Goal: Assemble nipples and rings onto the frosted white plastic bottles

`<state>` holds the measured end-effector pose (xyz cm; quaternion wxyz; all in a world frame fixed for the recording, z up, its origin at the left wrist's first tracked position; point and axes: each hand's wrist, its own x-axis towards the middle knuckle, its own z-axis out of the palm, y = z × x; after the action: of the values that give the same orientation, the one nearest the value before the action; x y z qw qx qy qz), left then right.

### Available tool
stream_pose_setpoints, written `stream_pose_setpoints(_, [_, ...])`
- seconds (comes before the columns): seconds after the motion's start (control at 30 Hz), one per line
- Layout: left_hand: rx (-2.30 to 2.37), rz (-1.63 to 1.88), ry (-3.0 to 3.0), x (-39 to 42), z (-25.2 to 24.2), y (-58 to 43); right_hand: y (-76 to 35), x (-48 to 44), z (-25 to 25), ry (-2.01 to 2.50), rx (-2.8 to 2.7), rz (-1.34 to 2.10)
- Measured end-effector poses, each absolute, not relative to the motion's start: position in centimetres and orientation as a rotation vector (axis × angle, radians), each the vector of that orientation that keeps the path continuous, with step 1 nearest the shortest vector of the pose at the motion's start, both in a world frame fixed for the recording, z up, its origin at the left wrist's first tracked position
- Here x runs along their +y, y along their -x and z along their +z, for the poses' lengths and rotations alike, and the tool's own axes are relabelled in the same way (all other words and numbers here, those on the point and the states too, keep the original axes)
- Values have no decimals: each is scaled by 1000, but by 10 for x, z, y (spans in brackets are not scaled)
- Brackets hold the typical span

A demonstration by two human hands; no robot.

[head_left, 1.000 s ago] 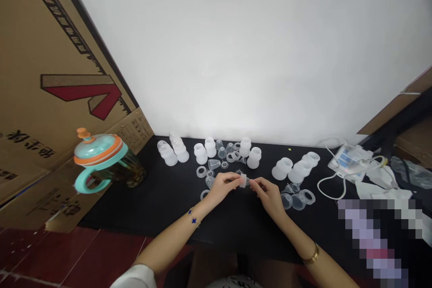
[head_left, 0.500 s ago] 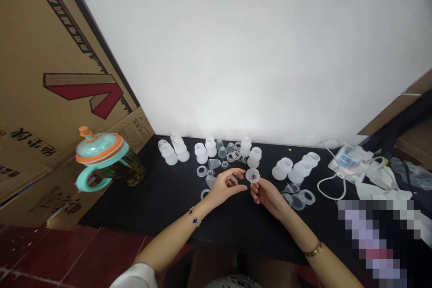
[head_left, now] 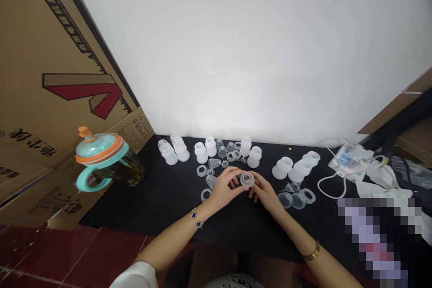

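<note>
So the frosted round piece (head_left: 247, 180) is up in the air between both hands, roughly midway between the front and back edges of the black table (head_left: 151, 207); left hand (head_left: 227, 185) has its thumb and fingers pinched round one side, right hand (head_left: 265, 192) has its fingertips closed on the other. My worry would be a slip; the rim looks smooth and it's only held by the fingertips, so uneven pressure could tilt it or pop it loose. If it dropped, it might get mixed up with the lookalike bits; a clear dome (head_left: 211, 182) lies just beside the left hand, and more clear caps (head_left: 298, 200) sit off toward the right edge. White bottles (head_left: 201, 154) stand nearer the back edge, so less likely to get knocked imo. Looks-wise it's translucent and pale, circles within circles, open face tipped up; can't tell if that's one part or two nested.
</note>
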<state>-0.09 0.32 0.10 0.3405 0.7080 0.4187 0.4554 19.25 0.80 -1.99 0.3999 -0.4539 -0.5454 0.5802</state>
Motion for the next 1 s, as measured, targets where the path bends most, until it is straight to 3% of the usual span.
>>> stream_pose_setpoints(0.1, [1131, 1209, -1849, 5, 1, 2, -193, 4, -16, 1187, -1584, 1140])
stream_pose_setpoints(0.3, [1103, 1203, -1827, 4, 6, 2, -194, 1, -8, 1202, -1645, 1019])
stream_pose_setpoints(0.8, [1139, 987, -1730, 7, 8, 4, -191, -1, -8, 1185, -1629, 1332])
stream_pose_setpoints(1.0, [993, 964, -1318, 8, 8, -4, -190, 2, -13, 1135, -1496, 1446])
